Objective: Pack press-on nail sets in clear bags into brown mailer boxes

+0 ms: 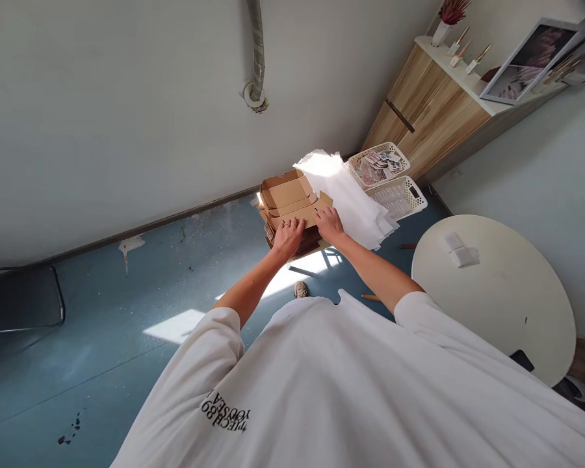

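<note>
A brown cardboard mailer box (pixel 287 194) lies unfolded on top of a stack of brown cardboard. My left hand (pixel 288 236) bends its fingers over the near flap of the box, a ring on one finger. At the right end of the same flap, my right hand (pixel 328 223) grips the cardboard with curled fingers; the thumbs are mostly hidden. A small side flap stands up just beyond the right hand. White wrapping sheets (pixel 355 201) are spread directly right of the box.
Two white plastic baskets stand beyond the sheets: one basket (pixel 405 164) with printed packets, another basket (pixel 422 201) with clear plastic pieces. A round white table (pixel 497 292) is at right, a wooden cabinet (pixel 433 110) behind. A dark chair (pixel 24 299) stands far left.
</note>
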Demonstrator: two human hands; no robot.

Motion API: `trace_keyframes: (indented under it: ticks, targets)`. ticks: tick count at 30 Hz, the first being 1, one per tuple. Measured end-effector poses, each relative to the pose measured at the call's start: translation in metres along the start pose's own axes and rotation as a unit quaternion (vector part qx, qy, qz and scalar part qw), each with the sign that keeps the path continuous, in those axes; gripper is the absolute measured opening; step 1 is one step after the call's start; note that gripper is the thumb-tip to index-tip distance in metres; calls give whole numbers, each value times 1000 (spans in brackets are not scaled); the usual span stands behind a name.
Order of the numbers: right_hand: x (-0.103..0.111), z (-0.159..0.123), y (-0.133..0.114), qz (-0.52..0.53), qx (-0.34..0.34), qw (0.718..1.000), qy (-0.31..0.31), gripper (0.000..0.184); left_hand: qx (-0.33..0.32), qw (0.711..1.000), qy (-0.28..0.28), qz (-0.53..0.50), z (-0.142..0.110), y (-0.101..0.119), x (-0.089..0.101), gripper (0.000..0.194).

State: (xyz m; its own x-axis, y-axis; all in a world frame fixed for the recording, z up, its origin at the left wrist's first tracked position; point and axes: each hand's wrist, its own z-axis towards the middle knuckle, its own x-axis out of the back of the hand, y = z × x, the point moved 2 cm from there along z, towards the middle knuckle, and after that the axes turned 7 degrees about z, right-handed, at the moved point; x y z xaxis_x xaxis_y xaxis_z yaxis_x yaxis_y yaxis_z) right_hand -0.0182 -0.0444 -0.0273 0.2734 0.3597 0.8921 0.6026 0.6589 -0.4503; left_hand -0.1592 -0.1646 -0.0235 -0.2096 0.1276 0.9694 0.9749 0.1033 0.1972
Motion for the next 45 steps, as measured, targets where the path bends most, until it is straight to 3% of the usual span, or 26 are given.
trace_keyframes:
  ticks: [5, 10, 14, 18, 25, 30, 34, 39, 45]
  targets:
    - [33, 6, -7, -6, 14, 999, 41, 42, 9, 997, 68, 33, 0, 15, 32, 70]
    - [67, -4, 0, -46, 7, 996, 81, 48, -11, 994, 105, 30, 9, 36, 53, 71]
    - [94, -30, 26, -54, -21, 991, 122, 51, -61, 992, 107, 11, 27, 69, 64, 78]
    - [120, -78, 69, -33, -83, 981, 170, 48, -129, 987, 96, 22, 52, 125, 63, 78]
    - [154, -220, 161, -31, -201, 949, 242, 51, -292, 953, 80, 6, 79, 271, 32, 73]
    - [162, -335, 216, -16, -276, 921, 274, 53, -376, 925, 44, 10, 76, 386, 0, 71]
    - [160, -416, 250, -13, -335, 897, 287, 55, -422, 906, 13, 32, 67, 465, -29, 71]
    - [153, -502, 273, -21, -405, 870, 280, 57, -493, 868, -21, 49, 54, 543, -69, 74]
    - [135, -565, 288, -113, -493, 843, 183, 62, -568, 817, -40, 93, 48, 604, -113, 76]
